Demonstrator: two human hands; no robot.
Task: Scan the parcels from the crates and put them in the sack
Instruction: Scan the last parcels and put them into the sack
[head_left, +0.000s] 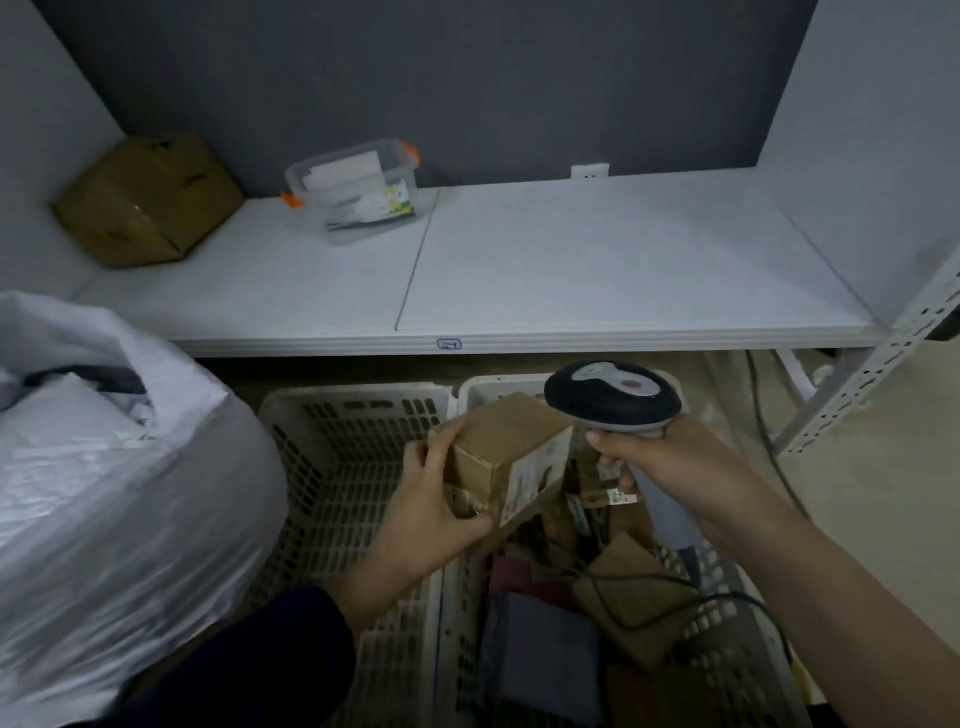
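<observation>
Dark grey back wall (441, 78), white shelf (597, 260), slotted metal upright (872, 364), beige floor (883, 519), dim light

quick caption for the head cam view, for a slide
Left hand holds a small cardboard parcel above the crates, right hand grips a handheld scanner beside it, white sack at left.

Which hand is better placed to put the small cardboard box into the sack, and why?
Left. The left hand grips the cardboard box, and the sack lies on that side; the right hand is busy holding the scanner.
</observation>
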